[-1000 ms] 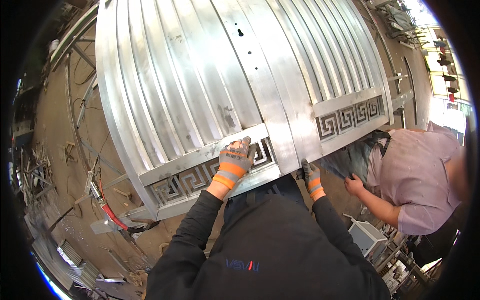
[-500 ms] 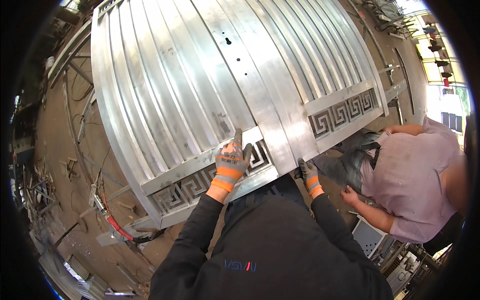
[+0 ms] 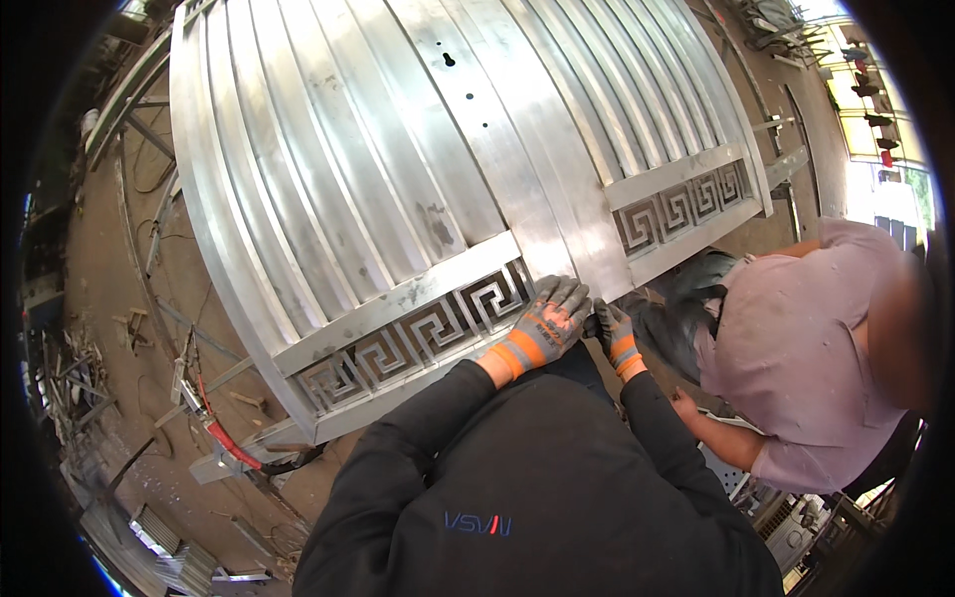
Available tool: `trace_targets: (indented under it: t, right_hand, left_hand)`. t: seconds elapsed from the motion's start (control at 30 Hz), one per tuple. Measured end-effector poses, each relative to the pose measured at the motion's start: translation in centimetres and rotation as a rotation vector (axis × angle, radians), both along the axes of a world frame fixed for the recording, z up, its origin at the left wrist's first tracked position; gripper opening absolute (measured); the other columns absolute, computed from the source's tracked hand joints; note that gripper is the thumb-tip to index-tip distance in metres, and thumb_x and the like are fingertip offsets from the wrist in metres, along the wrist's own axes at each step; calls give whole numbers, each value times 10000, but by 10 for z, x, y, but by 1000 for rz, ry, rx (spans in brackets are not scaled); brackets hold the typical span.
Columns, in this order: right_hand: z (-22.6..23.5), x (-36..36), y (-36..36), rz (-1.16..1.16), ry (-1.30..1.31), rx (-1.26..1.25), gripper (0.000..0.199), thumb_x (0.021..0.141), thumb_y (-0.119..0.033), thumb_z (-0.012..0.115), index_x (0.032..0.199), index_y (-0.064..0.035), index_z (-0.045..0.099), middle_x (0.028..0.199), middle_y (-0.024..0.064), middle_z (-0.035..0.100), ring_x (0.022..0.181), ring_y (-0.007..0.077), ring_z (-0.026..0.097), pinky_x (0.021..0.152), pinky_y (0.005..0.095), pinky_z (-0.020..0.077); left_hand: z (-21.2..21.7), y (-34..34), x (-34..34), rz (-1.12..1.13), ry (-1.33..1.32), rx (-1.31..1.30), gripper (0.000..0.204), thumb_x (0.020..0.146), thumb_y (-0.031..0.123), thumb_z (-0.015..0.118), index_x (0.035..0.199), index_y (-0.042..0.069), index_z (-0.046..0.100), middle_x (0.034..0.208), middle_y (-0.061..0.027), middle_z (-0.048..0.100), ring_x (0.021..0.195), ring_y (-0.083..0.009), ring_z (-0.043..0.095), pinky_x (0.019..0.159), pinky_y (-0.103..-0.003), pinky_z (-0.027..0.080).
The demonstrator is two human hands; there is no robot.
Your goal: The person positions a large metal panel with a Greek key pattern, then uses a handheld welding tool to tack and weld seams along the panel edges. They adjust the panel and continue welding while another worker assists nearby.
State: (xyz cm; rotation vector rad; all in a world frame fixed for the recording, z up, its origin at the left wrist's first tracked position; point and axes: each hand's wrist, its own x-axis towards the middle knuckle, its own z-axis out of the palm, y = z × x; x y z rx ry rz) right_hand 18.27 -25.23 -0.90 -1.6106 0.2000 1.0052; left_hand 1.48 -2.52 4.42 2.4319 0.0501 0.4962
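Observation:
A large silvery metal gate (image 3: pixel 398 129) with ribbed panels lies in front of me. Its near end has cut-out key-pattern strips, the left one (image 3: pixel 428 333) closest to me. My left hand (image 3: pixel 549 323), in an orange and grey work glove, rests at the near end of the smooth middle strip, fingers stretched out over the metal. Just right of it, my right hand (image 3: pixel 619 338), gloved alike, has its fingers bent around the gate's near edge; their undersides are hidden. The two hands almost touch.
A person in a pale pink shirt (image 3: pixel 796 348) leans close at the right, one bare hand low near my right forearm. A red-sleeved cable (image 3: pixel 234 443) hangs by the gate's near left corner. Metal bars and scrap (image 3: pixel 80 388) lie on the left floor.
My left hand has slid right, off the key-pattern strip to the middle strip's near end beside my right hand. The gate sits slightly higher in view. The other person has leaned slightly left.

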Motion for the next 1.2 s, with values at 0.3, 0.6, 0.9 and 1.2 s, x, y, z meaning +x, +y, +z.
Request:
trace_targets:
  t: [0.3, 0.6, 0.9, 1.2]
  right_hand:
    - [18, -2, -1, 24, 69, 20, 241, 1133, -155, 717, 1313, -5, 774, 1117, 83, 810, 910, 227, 792, 762, 369, 669]
    - [-13, -69, -59, 121, 23, -214, 388, 1089, -105, 755, 1430, 71, 696, 1285, 151, 810, 1091, 241, 762, 920, 363, 641]
    - [-27, -125, -144, 447, -68, -285, 277, 1067, -196, 749, 1275, -20, 797, 990, 117, 810, 800, 191, 746, 719, 361, 595]
    - [-95, -206, -288, -100, 215, -107, 446, 1106, -176, 743, 1504, 3, 649, 1054, 197, 781, 803, 279, 754, 675, 414, 596]
  left_hand:
    - [-53, -26, 12, -77, 191, 474, 579, 1044, 245, 582, 1605, 104, 590, 1748, -142, 502, 1641, -351, 432, 1386, -574, 275]
    - [-11, -15, 2, -32, 45, 91, 642, 941, 218, 640, 1566, 72, 626, 1704, -168, 543, 1616, -359, 465, 1380, -585, 286]
    - [-19, -39, -58, 34, 123, 281, 674, 1001, 203, 572, 1668, 117, 535, 1783, -129, 469, 1642, -367, 437, 1396, -573, 256]
    - [12, -99, -146, 21, 517, 378, 530, 939, 360, 740, 1406, 111, 765, 1829, -211, 368, 1733, -443, 236, 1418, -627, 107]
